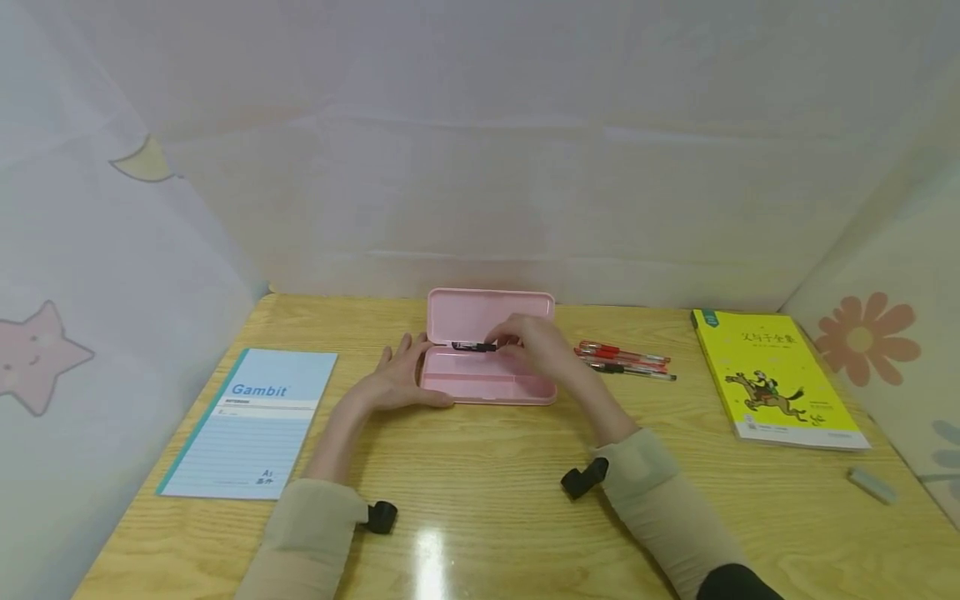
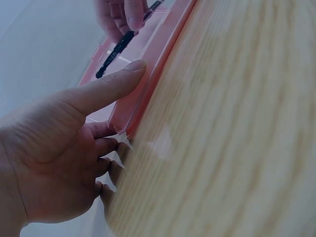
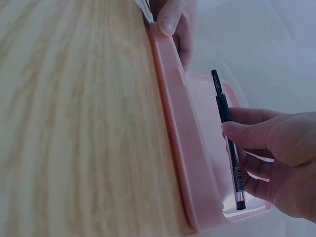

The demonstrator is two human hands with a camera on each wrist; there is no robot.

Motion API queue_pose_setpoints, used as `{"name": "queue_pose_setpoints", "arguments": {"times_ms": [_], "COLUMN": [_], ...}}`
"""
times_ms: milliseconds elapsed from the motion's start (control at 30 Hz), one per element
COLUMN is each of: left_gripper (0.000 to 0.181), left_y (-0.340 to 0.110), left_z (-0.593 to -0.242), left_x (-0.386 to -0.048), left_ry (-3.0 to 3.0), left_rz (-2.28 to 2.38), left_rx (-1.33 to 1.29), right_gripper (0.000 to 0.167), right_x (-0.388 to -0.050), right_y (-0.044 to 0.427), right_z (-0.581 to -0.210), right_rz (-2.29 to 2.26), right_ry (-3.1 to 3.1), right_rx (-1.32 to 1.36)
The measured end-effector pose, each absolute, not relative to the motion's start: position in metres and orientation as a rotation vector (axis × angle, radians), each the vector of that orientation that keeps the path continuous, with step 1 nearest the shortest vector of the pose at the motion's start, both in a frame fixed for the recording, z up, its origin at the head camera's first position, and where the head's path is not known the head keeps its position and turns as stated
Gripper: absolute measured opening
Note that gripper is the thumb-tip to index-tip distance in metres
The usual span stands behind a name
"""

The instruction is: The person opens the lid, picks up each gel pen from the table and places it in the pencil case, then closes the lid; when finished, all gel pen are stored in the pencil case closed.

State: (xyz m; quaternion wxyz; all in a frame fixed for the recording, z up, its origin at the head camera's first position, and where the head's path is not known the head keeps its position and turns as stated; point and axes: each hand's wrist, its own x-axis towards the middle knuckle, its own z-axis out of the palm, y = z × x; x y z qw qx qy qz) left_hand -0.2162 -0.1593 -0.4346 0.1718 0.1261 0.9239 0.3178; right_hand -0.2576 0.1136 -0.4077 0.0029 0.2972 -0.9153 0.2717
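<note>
An opened pink pencil case [image 1: 468,388] lies on the table, its lid [image 1: 480,312] tipped back. My left hand [image 1: 393,382] holds the case's left end, with the thumb along the front wall and the other fingers at the side. In the right wrist view, that thumb rests on the corner of the case. My right hand [image 1: 536,343] pinches a black-capped gel pen [image 3: 228,128] between thumb and fingers. The pen is above the case, with its clear barrel end toward the right. Red and black pens [image 1: 626,358] lie to the right of the case.
A blue-and-white notebook [image 1: 251,425] lies at the left. On the right are a yellow book [image 1: 776,379] and a small grey block-like item [image 1: 872,485]. A pale cloth backdrop [image 1: 487,167] hangs behind the wooden table [image 1: 480,492].
</note>
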Motion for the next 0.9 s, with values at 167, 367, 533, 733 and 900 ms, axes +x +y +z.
{"name": "queue_pose_setpoints", "arguments": {"times_ms": [167,367,533,733,900], "left_gripper": [0.104,0.103,0.107,0.108,0.108], "left_y": [-0.1599,-0.1600,-0.1601,-0.1600,-0.1598], "left_z": [-0.4356,-0.4360,-0.4349,-0.4342,-0.4350], "left_x": [-0.2169,-0.2178,-0.2179,-0.2174,-0.2171], "left_ry": [2.625,2.627,2.623,2.615,2.614], "left_rz": [0.904,0.907,0.896,0.892,0.893], "left_rx": [0.368,0.381,0.368,0.360,0.355], "right_gripper": [0.020,0.019,0.019,0.020,0.022], "right_x": [-0.2546,-0.2540,-0.2541,-0.2529,-0.2511], "right_y": [0.1115,0.1104,0.1107,0.1123,0.1127], "right_z": [-0.4111,-0.4130,-0.4133,-0.4140,-0.4151], "right_rz": [0.827,0.753,0.714,0.629,0.600], "right_ry": [-2.885,-2.922,-2.933,-2.966,-2.982], "right_rx": [0.922,0.912,0.911,0.913,0.909]}}
